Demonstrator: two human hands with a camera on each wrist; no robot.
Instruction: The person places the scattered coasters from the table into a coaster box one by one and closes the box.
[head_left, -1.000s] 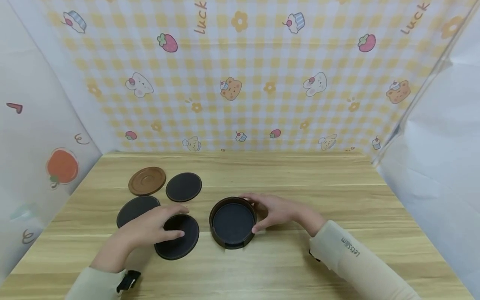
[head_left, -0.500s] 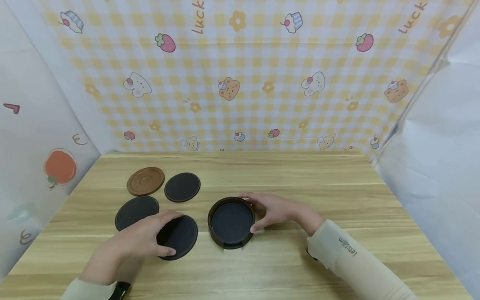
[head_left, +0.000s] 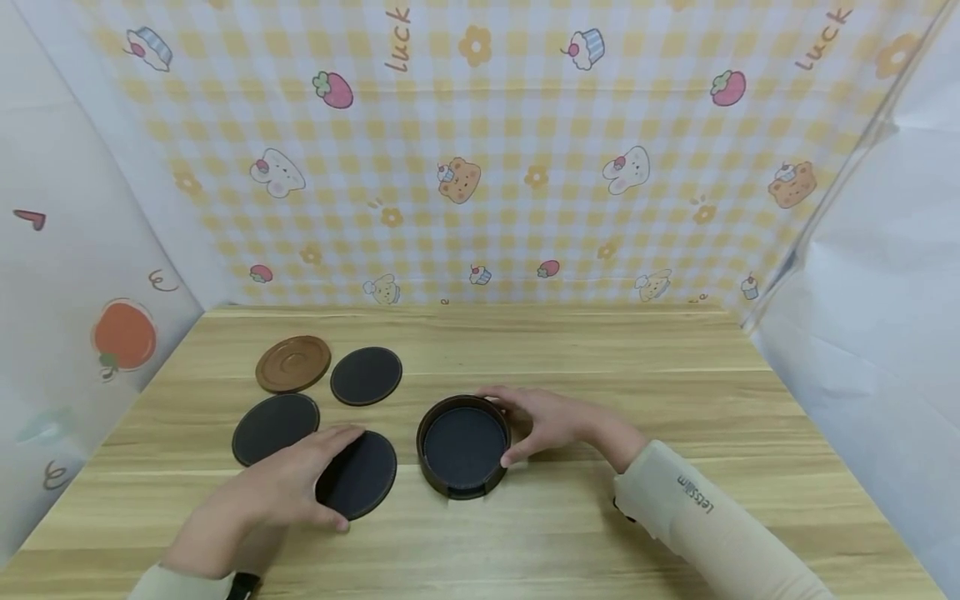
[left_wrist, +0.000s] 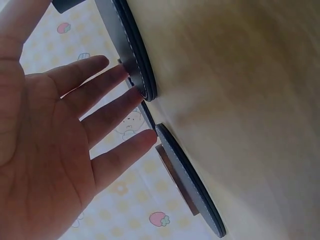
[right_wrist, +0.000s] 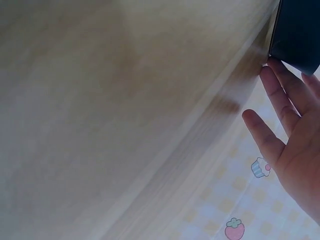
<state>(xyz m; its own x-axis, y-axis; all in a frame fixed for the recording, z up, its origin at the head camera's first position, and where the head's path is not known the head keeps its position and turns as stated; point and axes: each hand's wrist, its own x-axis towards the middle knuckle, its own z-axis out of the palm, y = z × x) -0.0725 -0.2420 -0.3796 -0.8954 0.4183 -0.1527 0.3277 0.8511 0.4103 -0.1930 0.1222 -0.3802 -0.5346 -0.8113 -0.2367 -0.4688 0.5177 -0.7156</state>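
Observation:
Several round black coasters with stitched rims lie on the wooden table. My left hand [head_left: 273, 492] spreads over the left part of the nearest black coaster [head_left: 363, 475], its thumb at the near rim and its fingers at the far rim. In the left wrist view, the fingers look mostly straight, with tips at the coaster's edge [left_wrist: 137, 55]. My right hand [head_left: 551, 423] holds the side of a round dark coaster holder [head_left: 427, 479], thumb in front and fingers behind. A black coaster [head_left: 465, 446] lies inside the holder. The right wrist view shows fingertips against the holder's wall [right_wrist: 297, 35].
Two more black coasters, one at the left [head_left: 270, 429] and one farther back [head_left: 367, 375], lie flat. Beside them is a brown ridged disc [head_left: 292, 364]. Behind the wooden table [head_left: 600, 342] hangs a yellow checked cloth [head_left: 525, 225].
My left hand has drawn back left and lowered around the near coaster, its thumb moving from over the coaster to the near rim. The right hand stays on the holder.

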